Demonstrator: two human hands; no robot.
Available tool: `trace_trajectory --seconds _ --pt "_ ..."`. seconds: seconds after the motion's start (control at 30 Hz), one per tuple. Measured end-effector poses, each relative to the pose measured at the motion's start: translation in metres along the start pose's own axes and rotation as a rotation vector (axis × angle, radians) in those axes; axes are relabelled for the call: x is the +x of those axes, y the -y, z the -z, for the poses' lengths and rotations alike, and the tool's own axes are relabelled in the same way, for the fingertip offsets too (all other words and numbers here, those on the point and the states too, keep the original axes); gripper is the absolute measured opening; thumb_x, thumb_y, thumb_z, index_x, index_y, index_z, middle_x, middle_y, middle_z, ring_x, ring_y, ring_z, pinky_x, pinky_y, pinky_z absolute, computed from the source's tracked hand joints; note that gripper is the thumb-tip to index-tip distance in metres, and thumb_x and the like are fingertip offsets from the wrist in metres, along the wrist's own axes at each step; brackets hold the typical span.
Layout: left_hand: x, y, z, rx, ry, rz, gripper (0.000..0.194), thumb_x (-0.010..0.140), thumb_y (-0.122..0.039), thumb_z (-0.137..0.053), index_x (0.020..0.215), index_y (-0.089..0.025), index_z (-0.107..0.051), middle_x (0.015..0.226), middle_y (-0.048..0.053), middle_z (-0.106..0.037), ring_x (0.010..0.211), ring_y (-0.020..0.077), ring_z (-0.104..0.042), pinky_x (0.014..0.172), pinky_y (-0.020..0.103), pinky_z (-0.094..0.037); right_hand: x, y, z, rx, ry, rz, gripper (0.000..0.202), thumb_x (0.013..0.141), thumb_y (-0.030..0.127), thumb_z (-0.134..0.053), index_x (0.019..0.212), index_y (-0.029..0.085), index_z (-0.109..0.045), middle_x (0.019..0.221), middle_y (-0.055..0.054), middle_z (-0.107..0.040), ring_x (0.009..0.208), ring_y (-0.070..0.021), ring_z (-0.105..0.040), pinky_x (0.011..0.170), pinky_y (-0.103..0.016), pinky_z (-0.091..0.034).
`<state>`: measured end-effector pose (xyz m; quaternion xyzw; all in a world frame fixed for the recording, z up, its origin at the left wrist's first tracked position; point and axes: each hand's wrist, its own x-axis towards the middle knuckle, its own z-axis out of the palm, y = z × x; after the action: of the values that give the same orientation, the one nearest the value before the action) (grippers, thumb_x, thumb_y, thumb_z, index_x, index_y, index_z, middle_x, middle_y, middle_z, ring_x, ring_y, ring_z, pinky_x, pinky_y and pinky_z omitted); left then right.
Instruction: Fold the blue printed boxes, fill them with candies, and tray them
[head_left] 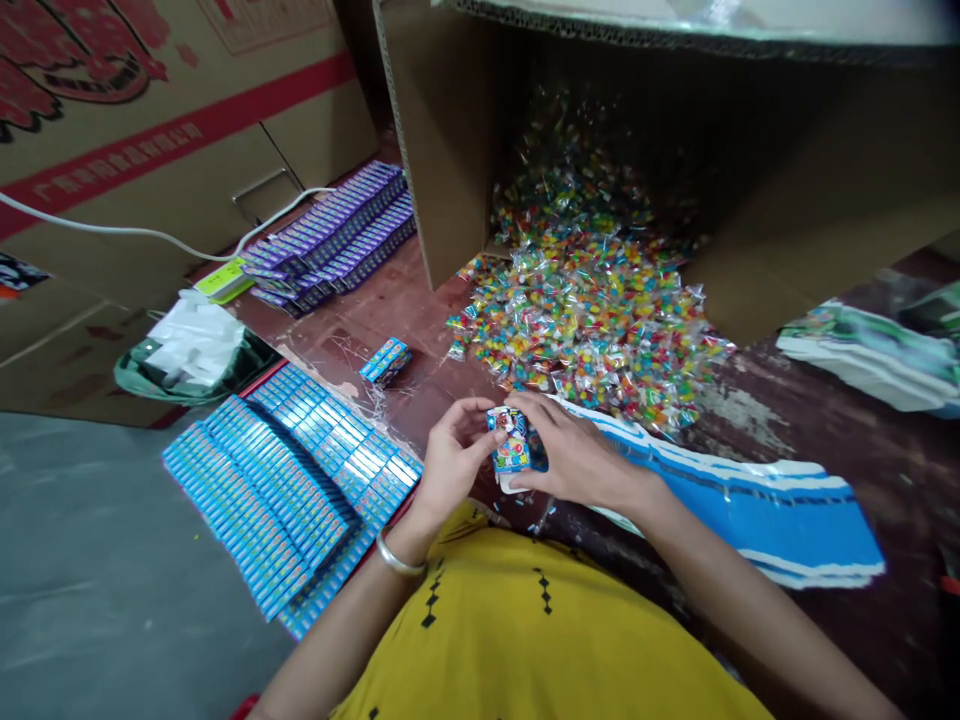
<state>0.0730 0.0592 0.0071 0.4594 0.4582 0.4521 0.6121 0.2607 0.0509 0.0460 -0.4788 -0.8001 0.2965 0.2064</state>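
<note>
A small blue printed box (511, 440) is held upright between my two hands, close to my body. My left hand (459, 455) grips its left side, thumb across the printed front. My right hand (566, 450) holds the right side, fingers around its edge and lower corner. A white flap shows at the bottom end of the box. Just beyond my hands lies a heap of clear packets of colourful candy (592, 320), spilling from a large open carton (450, 150). Flat blue and white cardboard pieces (787, 515) lie fanned out to the right.
Rows of filled-looking blue boxes (255, 500) are stacked at the left. A couple of blue boxes (385, 360) sit nearer the middle. Purple boxes (337, 240), a green bag with white pieces (195, 345) and a white cable (180, 240) are farther back.
</note>
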Motion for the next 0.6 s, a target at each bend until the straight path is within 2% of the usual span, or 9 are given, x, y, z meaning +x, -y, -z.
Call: trace_trajectory --seconds 0.07,0.17,0.23,0.3,0.37,0.43,0.5,0.6 --pt "0.003 0.001 0.005 0.009 -0.008 0.032 0.036 0.072 -0.025 -0.078 0.100 -0.018 -0.055 0.091 0.001 -0.065 0.081 0.0114 -0.064 0.075 0.022 -0.053 0.003 -0.001 0.003 -0.050 0.043 0.046 0.083 0.068 0.034 -0.081 0.140 0.027 -0.039 0.145 -0.011 -0.045 0.134 -0.0311 -0.043 0.105 -0.047 -0.042" --pt "0.005 0.000 0.014 0.062 0.013 0.107 0.037 0.070 -0.029 -0.079 0.091 -0.018 -0.050 0.075 -0.004 -0.059 0.056 0.0062 -0.056 0.050 0.016 -0.047 0.017 -0.010 0.010 -0.008 0.160 0.102 0.096 0.063 0.043 -0.083 0.144 0.028 -0.034 0.145 -0.010 -0.046 0.131 -0.0297 -0.047 0.102 -0.042 -0.046" --pt "0.005 -0.002 0.020 0.042 0.001 0.161 0.040 0.070 -0.033 -0.077 0.095 -0.019 -0.048 0.074 -0.005 -0.056 0.046 0.0046 -0.051 0.040 0.016 -0.042 0.034 -0.021 0.012 -0.025 0.133 0.039 0.096 0.064 0.052 -0.081 0.144 0.028 -0.033 0.139 -0.011 -0.052 0.121 -0.0287 -0.055 0.093 -0.040 -0.050" --pt "0.004 -0.004 0.025 -0.020 -0.042 0.208 0.047 0.071 -0.034 -0.076 0.105 -0.021 -0.047 0.083 -0.004 -0.059 0.048 0.0063 -0.056 0.043 0.020 -0.049 0.057 -0.032 0.010 -0.168 -0.058 -0.120 0.070 0.076 0.052 -0.071 0.135 0.024 -0.045 0.124 -0.012 -0.061 0.105 -0.0272 -0.062 0.085 -0.040 -0.051" --pt "0.003 -0.006 0.027 -0.071 -0.059 0.247 0.054 0.071 -0.033 -0.076 0.114 -0.022 -0.047 0.097 0.000 -0.061 0.058 0.0103 -0.065 0.055 0.027 -0.058 0.080 -0.042 0.002 -0.397 -0.186 -0.204 0.045 0.085 0.045 -0.063 0.120 0.019 -0.056 0.120 -0.015 -0.061 0.107 -0.0293 -0.059 0.086 -0.041 -0.049" --pt "0.002 -0.006 0.028 -0.088 -0.034 0.266 0.055 0.071 -0.032 -0.075 0.118 -0.021 -0.050 0.105 0.003 -0.062 0.067 0.0131 -0.068 0.065 0.032 -0.060 0.099 -0.050 -0.006 -0.559 -0.189 -0.203 0.034 0.088 0.037 -0.061 0.114 0.016 -0.059 0.119 -0.016 -0.061 0.112 -0.0305 -0.055 0.086 -0.040 -0.047" --pt "0.002 -0.005 0.030 -0.063 -0.005 0.256 0.049 0.072 -0.032 -0.074 0.115 -0.018 -0.056 0.103 0.004 -0.065 0.074 0.0149 -0.067 0.070 0.032 -0.059 0.109 -0.054 -0.009 -0.631 -0.174 -0.192 0.023 0.092 0.030 -0.055 0.108 0.016 -0.062 0.115 -0.016 -0.064 0.113 -0.0291 -0.054 0.084 -0.037 -0.046" --pt "0.002 0.001 0.035 0.021 0.000 0.205 0.037 0.075 -0.034 -0.071 0.105 -0.016 -0.062 0.097 0.004 -0.068 0.082 0.0164 -0.065 0.070 0.027 -0.056 0.109 -0.059 -0.001 -0.609 -0.305 -0.195 0.024 0.097 0.026 -0.042 0.099 0.018 -0.065 0.105 -0.013 -0.068 0.103 -0.0270 -0.058 0.080 -0.035 -0.044"
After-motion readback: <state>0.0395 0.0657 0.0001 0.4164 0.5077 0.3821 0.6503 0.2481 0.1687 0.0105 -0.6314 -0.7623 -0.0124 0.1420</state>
